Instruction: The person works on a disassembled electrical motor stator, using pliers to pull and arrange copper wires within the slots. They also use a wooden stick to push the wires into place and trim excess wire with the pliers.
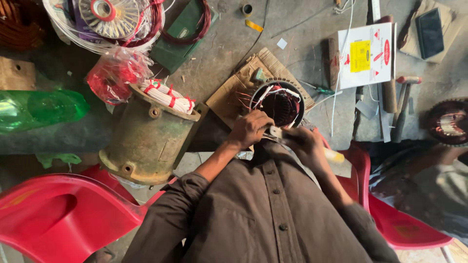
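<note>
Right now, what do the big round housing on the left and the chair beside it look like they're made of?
The big round housing looks like cast metal, probably iron: dull, greenish-brown and grimy, with thick bolt lugs on its rim. White wire coils tied with red tape sit in its open end. The red chair looks like moulded plastic: one smooth, glossy, curved shell with soft highlights.

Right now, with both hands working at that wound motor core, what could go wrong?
The pale-handled tool in the right hand sits close to the left hand, so a slip might jab its fingers. The tool could also nick the thin winding wires in the stator. The stator rests on loose cardboard and may shift under pressure.
</note>
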